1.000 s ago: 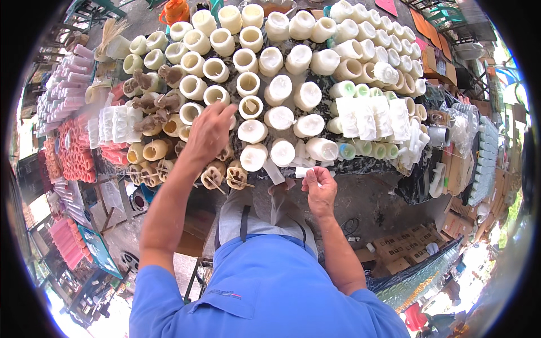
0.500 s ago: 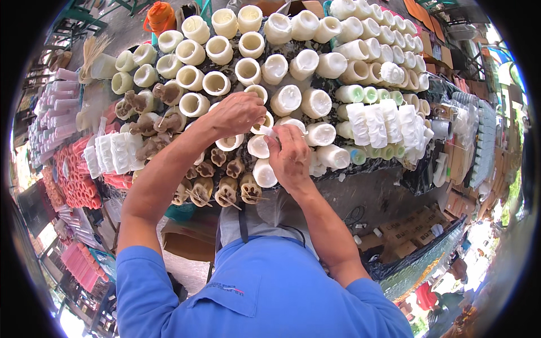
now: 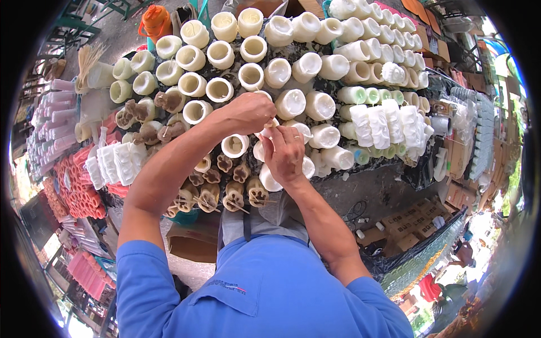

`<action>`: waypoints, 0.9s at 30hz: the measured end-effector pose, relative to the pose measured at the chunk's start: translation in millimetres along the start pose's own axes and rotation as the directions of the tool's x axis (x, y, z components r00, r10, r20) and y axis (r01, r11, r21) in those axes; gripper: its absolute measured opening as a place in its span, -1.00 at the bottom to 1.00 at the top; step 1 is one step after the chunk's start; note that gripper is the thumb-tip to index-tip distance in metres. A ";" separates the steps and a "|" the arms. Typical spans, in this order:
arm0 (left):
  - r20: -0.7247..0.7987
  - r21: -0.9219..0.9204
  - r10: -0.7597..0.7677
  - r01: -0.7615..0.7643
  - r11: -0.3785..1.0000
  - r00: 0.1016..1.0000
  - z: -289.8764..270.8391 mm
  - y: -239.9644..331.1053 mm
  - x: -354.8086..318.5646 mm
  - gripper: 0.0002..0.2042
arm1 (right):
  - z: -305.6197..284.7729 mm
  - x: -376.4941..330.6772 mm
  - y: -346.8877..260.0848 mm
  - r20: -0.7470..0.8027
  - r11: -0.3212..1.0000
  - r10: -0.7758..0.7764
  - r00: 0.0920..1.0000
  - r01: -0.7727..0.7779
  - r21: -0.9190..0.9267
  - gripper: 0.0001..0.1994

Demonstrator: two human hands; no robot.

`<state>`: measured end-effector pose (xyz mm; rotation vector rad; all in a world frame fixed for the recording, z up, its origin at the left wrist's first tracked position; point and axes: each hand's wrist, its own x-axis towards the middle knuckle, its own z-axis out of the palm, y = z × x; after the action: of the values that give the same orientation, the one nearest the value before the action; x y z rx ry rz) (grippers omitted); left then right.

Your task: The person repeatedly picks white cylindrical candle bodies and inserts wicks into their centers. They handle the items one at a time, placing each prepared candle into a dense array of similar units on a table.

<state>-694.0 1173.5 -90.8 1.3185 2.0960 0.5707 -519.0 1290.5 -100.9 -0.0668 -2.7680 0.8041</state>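
Note:
My left hand (image 3: 251, 112) is closed, its fingertips pinched over a small pale piece (image 3: 267, 130) in the midst of the wax cups. My right hand (image 3: 285, 156) meets it from the right, thumb and fingers drawn together at the same piece. What exactly the fingers grip is mostly hidden. Around both hands stand cream hollow wax cups (image 3: 234, 146), some open and hollow, others filled white like this one (image 3: 291, 103). Nearer my body are brown wax pieces (image 3: 233, 197) with flower-shaped openings, several with thin sticks lying across them.
White ruffled pieces (image 3: 383, 125) lie over cups at right, and similar white pieces (image 3: 115, 160) at left. Pink tubes (image 3: 59, 115) and coral rings (image 3: 79, 183) are stacked far left. An orange jug (image 3: 156, 23) stands behind the table. Cardboard (image 3: 408, 228) lies low at right.
My hands have come closer together, the left shifting slightly right until the fingers of both meet. The cups and brown pieces near me appear slightly shifted in the view.

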 end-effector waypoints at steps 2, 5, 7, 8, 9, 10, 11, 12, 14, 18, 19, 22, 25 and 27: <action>0.008 0.026 0.025 -0.025 0.999 1.000 -0.6 -0.5 1.4 -0.86 | 4.0 -1.9 1.1 -0.033 0.999 -0.002 0.999 0.003 0.036 -0.66; 0.030 0.045 0.028 -0.030 0.999 0.999 0.3 -0.8 5.1 -0.85 | 6.6 -3.7 1.8 -0.038 0.998 0.032 0.999 -0.030 0.049 -0.68; 0.025 0.044 0.031 -0.032 0.999 0.999 -0.1 -1.6 5.5 -0.85 | 5.6 -4.1 3.0 -0.027 0.997 0.046 0.999 -0.045 0.056 -0.72; 0.014 0.035 0.038 -0.038 0.999 0.999 0.0 -1.5 5.5 -0.85 | 4.1 -4.5 3.8 -0.020 0.997 0.047 0.999 -0.045 0.065 -0.74; 0.003 0.027 0.043 -0.043 0.999 0.999 -0.4 -1.4 5.2 -0.85 | 2.3 -4.5 5.0 -0.013 0.996 0.045 0.999 -0.044 0.076 -0.76; 0.004 0.022 0.037 -0.037 0.999 0.999 -0.5 -1.0 4.7 -0.85 | 0.5 -4.7 5.7 0.014 0.998 0.029 0.999 -0.030 0.063 -0.77; 0.006 0.017 0.046 -0.046 0.999 0.999 -0.2 -0.1 4.0 -0.85 | -2.0 -5.7 6.1 0.043 0.999 0.017 0.999 -0.019 0.050 -0.79; 0.015 0.018 0.044 -0.044 0.999 0.999 -0.9 0.0 4.4 -0.85 | -4.4 -5.3 7.3 0.070 0.999 0.002 0.998 -0.005 0.035 -0.80; 0.017 0.016 0.047 -0.047 0.999 0.999 -2.7 -0.1 4.4 -0.85 | -7.9 -3.9 8.0 0.113 0.998 -0.031 0.993 0.026 0.049 -0.80; 0.037 0.023 0.039 -0.039 0.999 0.999 -3.0 0.8 4.2 -0.85 | -11.8 -0.4 2.4 0.209 1.000 -0.010 0.978 0.015 -0.023 -0.79; 0.050 0.034 0.028 -0.029 0.999 0.998 -2.8 0.6 4.3 -0.85 | -12.2 1.1 0.8 0.212 0.999 -0.016 0.977 0.026 -0.046 -0.76; 0.045 0.031 0.035 -0.037 0.999 0.998 -2.1 -0.1 3.8 -0.85 | -13.7 6.4 -2.5 0.234 0.994 -0.029 0.972 0.052 -0.095 -0.66; 0.024 0.031 0.056 -0.057 0.998 0.998 -1.6 -0.4 4.5 -0.85 | -18.3 9.9 -5.0 0.302 0.994 -0.024 0.953 0.056 -0.098 -0.61; 0.017 0.016 0.065 -0.065 0.998 0.998 -1.4 -0.4 4.8 -0.85 | -23.6 10.1 -8.3 0.370 0.995 -0.012 0.929 0.050 -0.092 -0.60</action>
<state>-696.8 1177.7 -91.2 1.3998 2.0551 0.5696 -522.4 1297.0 -74.9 0.1238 -3.1538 0.7339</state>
